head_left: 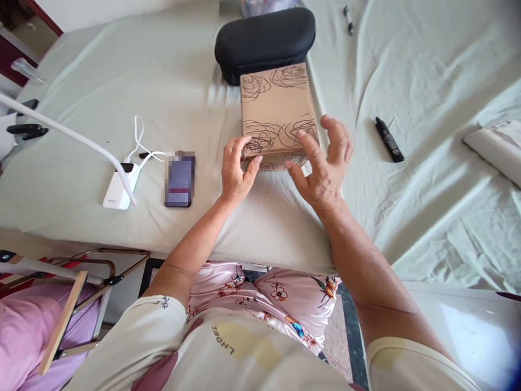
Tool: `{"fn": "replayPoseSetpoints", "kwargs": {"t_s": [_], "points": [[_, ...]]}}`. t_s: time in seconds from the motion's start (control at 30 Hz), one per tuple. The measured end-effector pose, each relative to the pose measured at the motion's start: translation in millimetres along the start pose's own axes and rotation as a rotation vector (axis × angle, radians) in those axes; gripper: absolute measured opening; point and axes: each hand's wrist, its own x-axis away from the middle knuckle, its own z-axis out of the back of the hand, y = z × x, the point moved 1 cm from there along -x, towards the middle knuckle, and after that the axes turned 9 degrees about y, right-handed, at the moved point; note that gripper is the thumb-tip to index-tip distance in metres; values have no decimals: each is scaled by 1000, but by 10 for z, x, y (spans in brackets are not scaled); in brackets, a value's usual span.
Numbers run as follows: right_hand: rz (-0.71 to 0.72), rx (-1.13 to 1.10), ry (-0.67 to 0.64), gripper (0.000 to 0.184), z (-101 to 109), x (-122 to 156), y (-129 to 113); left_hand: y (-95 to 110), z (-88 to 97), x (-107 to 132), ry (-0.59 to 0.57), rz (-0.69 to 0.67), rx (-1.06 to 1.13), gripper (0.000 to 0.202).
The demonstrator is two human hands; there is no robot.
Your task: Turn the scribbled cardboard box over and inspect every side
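Note:
A brown cardboard box (277, 106) with black scribbles on its top lies on a pale green sheet (122, 81). My left hand (236, 171) grips the box's near left corner, fingers over the top edge and thumb against the front side. My right hand (323, 163) is at the near right corner, its fingers spread and curved, fingertips touching the box top. Both forearms reach in from the bottom of the view.
A black hard case (264, 41) lies just behind the box. A phone (179, 179) and a white power bank (118, 190) with a cable lie to the left. Black markers (389, 139) (348, 19) lie to the right. A wooden chair frame (73, 304) stands at lower left.

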Motion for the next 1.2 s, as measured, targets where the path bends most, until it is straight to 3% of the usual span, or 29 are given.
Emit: {"fn": "replayPoseSetpoints", "kwargs": {"t_s": [0.17, 0.3, 0.5, 0.67, 0.87, 1.03, 1.2], "points": [[102, 8, -195, 63, -74, 24, -290, -21, -26, 9, 10, -19, 28, 47], [112, 6, -226, 65, -143, 51, -307, -1, -18, 9, 18, -23, -6, 44], [-2, 28, -149, 61, -35, 2, -124, 11, 1, -8, 21, -33, -20, 43], [-91, 54, 40, 54, 114, -54, 160, -17, 1, -10, 23, -28, -27, 43], [-216, -176, 61, 54, 55, 3, 284, -26, 23, -26, 22, -21, -16, 45], [-79, -251, 10, 43, -22, 63, 121, -192, 59, -54, 125, 69, -9, 52], [217, -319, -83, 34, -105, 112, -141, -437, 60, -61, 139, 102, -21, 59]]}}
